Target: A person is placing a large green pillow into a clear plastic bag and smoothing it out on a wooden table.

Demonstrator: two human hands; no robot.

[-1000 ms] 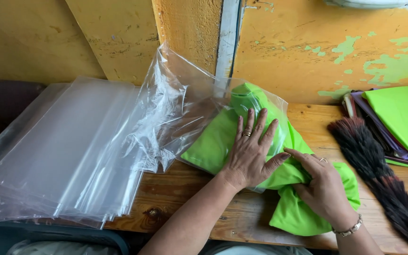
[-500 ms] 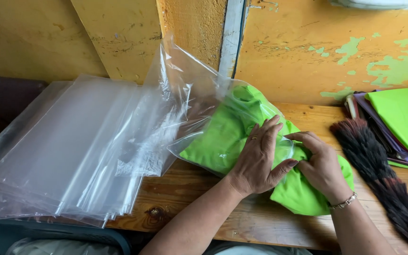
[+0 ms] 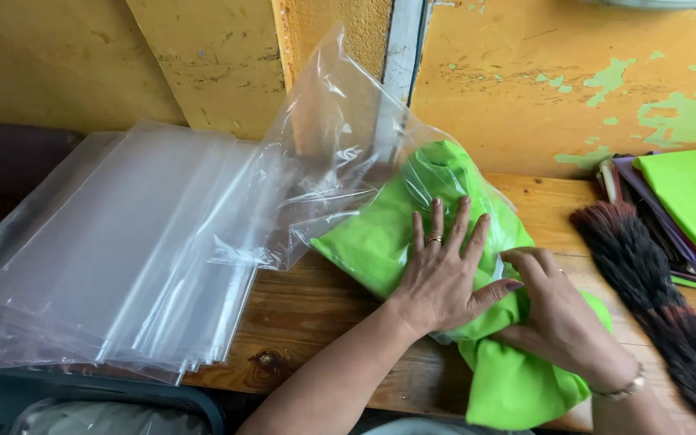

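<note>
A folded green cloth [image 3: 380, 238] lies partly inside a clear plastic bag [image 3: 340, 169] on the wooden worktop [image 3: 324, 314], its lower end sticking out of the bag toward 5 o'clock. The left hand [image 3: 441, 278] presses flat on the bagged cloth, fingers spread wide, a ring on one finger. The right hand [image 3: 553, 314], just at 3 o'clock of the left, has its fingers curled onto the cloth at the bag's mouth. At 9 o'clock lies a stack of clear bags [image 3: 122, 258]. At 3 o'clock rest a dark brush [image 3: 654, 290] and a pile of folded cloths [image 3: 686, 209], against the yellow wall [image 3: 573, 89].
</note>
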